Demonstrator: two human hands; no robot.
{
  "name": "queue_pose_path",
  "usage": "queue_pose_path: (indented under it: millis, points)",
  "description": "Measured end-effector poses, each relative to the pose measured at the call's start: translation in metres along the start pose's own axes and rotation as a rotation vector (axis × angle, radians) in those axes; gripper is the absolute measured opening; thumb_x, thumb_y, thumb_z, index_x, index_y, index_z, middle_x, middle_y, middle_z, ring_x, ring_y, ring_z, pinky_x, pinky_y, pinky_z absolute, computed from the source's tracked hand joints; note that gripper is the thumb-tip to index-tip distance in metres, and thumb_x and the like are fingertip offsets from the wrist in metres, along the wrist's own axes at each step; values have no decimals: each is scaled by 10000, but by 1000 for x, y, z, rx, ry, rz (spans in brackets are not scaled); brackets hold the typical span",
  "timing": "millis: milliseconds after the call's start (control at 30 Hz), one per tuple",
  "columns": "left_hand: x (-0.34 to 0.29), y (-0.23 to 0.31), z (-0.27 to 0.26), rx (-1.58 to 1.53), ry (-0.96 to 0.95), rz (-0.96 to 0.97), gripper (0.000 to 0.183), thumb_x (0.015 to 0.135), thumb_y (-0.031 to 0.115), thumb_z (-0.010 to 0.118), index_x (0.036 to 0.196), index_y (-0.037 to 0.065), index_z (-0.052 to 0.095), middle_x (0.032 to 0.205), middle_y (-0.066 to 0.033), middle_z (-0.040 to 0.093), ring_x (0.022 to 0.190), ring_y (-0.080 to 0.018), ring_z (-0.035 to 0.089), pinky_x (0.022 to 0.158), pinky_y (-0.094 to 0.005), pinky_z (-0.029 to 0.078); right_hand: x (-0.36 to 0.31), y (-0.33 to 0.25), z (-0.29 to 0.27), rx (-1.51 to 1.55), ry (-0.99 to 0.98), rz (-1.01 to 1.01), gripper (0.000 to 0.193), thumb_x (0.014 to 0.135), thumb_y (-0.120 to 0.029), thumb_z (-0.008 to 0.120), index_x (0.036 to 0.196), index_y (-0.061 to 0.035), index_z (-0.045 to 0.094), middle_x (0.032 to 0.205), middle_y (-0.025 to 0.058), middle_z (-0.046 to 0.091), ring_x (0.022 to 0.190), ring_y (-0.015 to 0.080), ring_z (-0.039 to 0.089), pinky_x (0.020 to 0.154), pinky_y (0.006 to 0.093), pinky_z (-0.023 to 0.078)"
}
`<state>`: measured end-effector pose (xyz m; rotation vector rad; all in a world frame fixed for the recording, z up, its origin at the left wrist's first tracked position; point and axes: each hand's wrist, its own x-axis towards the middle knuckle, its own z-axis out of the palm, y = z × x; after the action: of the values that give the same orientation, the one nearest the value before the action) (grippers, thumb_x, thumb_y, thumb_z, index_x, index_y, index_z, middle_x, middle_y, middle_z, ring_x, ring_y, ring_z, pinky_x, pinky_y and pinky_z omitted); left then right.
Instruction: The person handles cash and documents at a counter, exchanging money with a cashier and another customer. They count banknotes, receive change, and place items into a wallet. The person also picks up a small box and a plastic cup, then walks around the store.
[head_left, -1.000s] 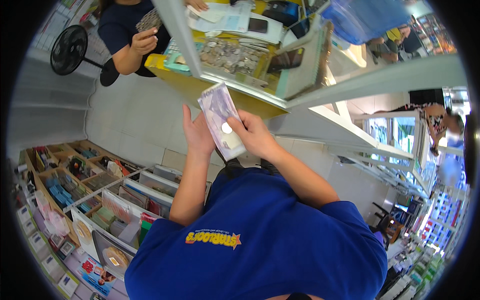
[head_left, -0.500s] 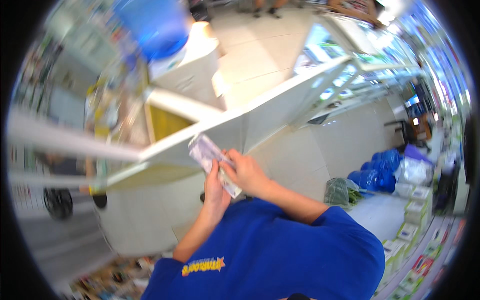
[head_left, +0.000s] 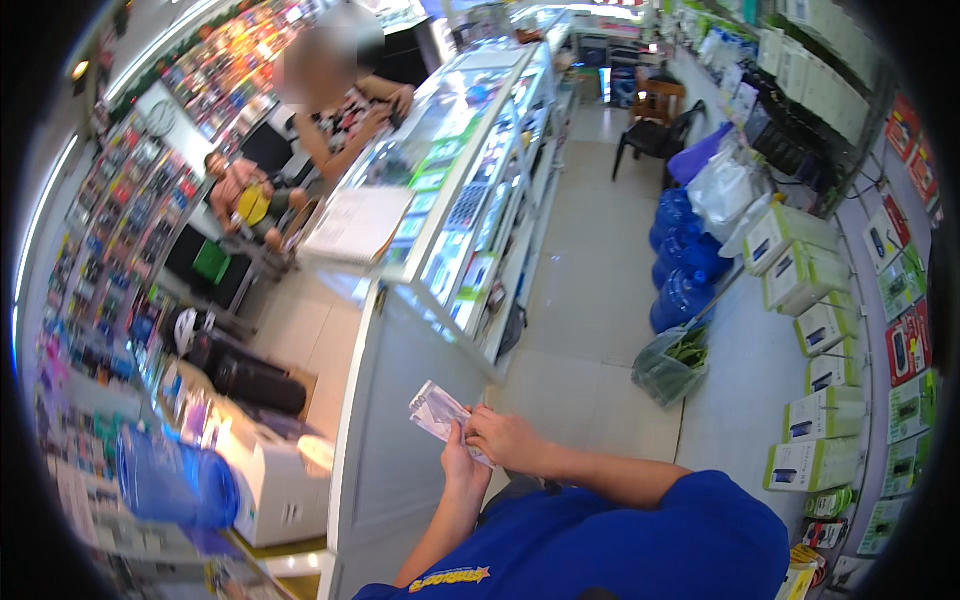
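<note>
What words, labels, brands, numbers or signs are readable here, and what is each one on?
Wording isn't copied here, only where it stands.
Blue shirt: yellow lettering beside a star shape.
Purple banknote: small printing, partly covered by the left hand and right hand.
White-and-green boxes, right side: labels too small to read.
Red package, far right: print too small.
White boxy unit, lower left: dark marks, unreadable.
</note>
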<state>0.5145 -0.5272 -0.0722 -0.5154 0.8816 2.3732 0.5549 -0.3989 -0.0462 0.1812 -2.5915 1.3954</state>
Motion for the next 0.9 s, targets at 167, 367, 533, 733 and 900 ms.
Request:
queue_pose_path:
  millis: [167,367,533,733,900]
  points:
    - [119,-4,89,358,-243,57,406,1147,280,450,1437,0,499,1324,-186,680,1202,-300,677,1073,-445,537,36,80,-85,365,467,265,149,994,-159,710,1056,-24,710,1069,109,714,841,234,718,745,334,570]
    - [239,-2,242,1102,-670,784,222,963,27,653,1159,-12,751,1131,-153,774,1096,-291,736,971,-358,548,42,159,-226,1023,713,590,209,1068,-250,648,1072,-42,675,896,45,673,735,143,633,634,261,500]
    - [285,-25,354,1299,-1188,1281,269,716,3,757,951,131,789,1346,-115,682,1338,-387,591,1185,-628,365,57,184,-296,1246,666,638,412,1105,-471,547,1024,-77,635,777,-53,458,637,62,412,542,234,313]
    - [364,-76,426,1346,-1347,1121,245,722,14,782,923,93,665,1210,-103,657,1306,-376,606,1192,-644,355,148,258,-375,819,473,548,367,1047,-408,686,1061,-42,706,784,-93,488,660,30,425,581,225,338]
    - [422,-76,474,1335,-1125,551,351,832,-3,741,1137,45,574,1286,-147,645,1261,-341,636,1189,-518,399,237,330,-449,781,123,392,345,944,-323,831,988,8,743,822,0,677,737,71,572,674,267,478]
